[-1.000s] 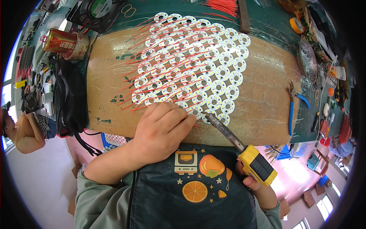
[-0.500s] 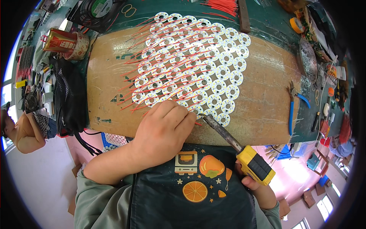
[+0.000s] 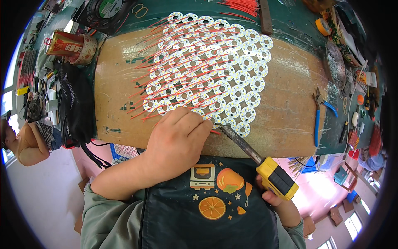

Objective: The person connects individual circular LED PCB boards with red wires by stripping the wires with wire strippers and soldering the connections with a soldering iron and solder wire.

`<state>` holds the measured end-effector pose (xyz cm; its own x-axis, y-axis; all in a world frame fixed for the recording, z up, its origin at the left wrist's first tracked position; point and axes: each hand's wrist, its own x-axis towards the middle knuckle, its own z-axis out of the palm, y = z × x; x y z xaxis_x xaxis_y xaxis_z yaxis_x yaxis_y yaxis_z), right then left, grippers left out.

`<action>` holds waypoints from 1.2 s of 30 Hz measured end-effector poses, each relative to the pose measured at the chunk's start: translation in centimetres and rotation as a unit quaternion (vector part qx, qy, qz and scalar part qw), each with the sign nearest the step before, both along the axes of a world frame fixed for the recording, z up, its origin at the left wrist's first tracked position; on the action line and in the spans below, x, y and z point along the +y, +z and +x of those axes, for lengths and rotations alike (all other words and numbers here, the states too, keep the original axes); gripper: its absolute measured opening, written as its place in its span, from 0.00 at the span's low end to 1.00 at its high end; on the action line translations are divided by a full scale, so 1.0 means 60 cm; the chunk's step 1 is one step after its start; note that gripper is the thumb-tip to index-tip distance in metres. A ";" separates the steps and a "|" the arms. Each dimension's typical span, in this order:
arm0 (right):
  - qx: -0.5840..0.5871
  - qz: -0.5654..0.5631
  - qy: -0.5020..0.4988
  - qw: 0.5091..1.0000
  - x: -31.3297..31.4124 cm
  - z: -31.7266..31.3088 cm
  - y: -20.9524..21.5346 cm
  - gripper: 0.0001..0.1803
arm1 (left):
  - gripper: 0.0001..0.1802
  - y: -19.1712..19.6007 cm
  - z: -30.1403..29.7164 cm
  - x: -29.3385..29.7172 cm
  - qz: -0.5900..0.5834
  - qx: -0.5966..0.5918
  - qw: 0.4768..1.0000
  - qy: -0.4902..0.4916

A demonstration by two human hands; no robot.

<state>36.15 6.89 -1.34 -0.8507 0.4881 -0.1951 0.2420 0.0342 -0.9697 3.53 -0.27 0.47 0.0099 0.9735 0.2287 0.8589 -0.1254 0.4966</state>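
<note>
Small white ring-shaped LED boards (image 3: 238,93) lie in close rows on a brown board, many with thin red wires (image 3: 159,92) slanting off to the left. My left hand (image 3: 180,135) is closed in a pinch over the nearest row. A short red wire end shows beside its thumb, though the fingertips hide most of what they grip. In my right hand (image 3: 271,198) is a soldering iron (image 3: 275,178) with a yellow and black handle. Its dark tip rests at a ring board just right of my left fingertips. The handle covers most of the right fingers.
Blue-handled pliers (image 3: 317,120) lie at the board's right edge (image 3: 286,124). Behind are a bundle of red wires (image 3: 240,6), a dark bar (image 3: 265,16) and a black fan (image 3: 101,14). A tin can (image 3: 64,45) stands left. Another person (image 3: 31,143) sits far left.
My left hand has shifted very slightly at the fingertips. The soldering iron stays at almost the same spot.
</note>
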 end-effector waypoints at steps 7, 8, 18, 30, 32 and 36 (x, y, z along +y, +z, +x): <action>0.021 -0.010 -0.012 1.000 -0.002 -0.002 -0.004 0.21 | 0.16 -0.001 0.000 -0.002 -0.003 0.000 1.000 0.007; 0.019 -0.015 0.005 1.000 -0.002 0.002 -0.006 0.21 | 0.14 0.001 0.000 0.000 0.000 -0.005 1.000 0.009; 0.047 -0.088 -0.058 0.993 -0.006 -0.006 0.001 0.23 | 0.14 0.008 0.002 0.002 -0.010 -0.008 1.000 0.022; 0.081 -0.178 -0.144 0.970 -0.011 -0.009 0.003 0.30 | 0.10 0.017 -0.002 0.032 -0.033 -0.041 0.998 0.021; 0.071 -0.158 -0.133 0.976 -0.009 -0.008 0.003 0.26 | 0.10 0.019 0.000 0.034 -0.037 -0.031 0.999 0.023; 0.057 -0.146 -0.120 0.980 -0.002 -0.012 0.009 0.25 | 0.09 0.022 -0.002 0.037 -0.047 -0.019 0.999 0.010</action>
